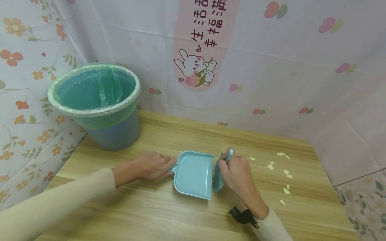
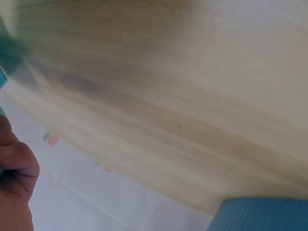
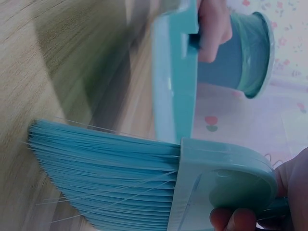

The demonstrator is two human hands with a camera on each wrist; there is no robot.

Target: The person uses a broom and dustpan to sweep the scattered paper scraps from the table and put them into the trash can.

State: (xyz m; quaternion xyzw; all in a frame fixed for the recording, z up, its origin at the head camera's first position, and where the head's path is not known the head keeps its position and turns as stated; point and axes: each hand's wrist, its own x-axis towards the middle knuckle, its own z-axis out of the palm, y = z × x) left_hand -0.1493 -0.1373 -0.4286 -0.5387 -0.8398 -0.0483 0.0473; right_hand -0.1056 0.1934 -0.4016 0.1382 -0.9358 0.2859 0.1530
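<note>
My left hand (image 1: 155,165) grips the short handle of a light blue dustpan (image 1: 194,174), whose straight open edge faces right. In the right wrist view the dustpan (image 3: 175,82) appears raised off the wood, with a shadow beneath it. My right hand (image 1: 238,172) holds a matching blue hand brush (image 1: 219,174) by its handle, just beside the dustpan's open edge. The brush's bristles (image 3: 106,173) point down toward the table in the right wrist view. Several pale yellow paper scraps (image 1: 270,166) lie scattered on the table to the right of the right hand.
A blue bin (image 1: 117,134) lined with a green bag stands at the table's back left. The wooden table (image 1: 144,214) ends against a printed cloth (image 1: 265,100) at the back. A black strap (image 1: 241,216) is on the right wrist.
</note>
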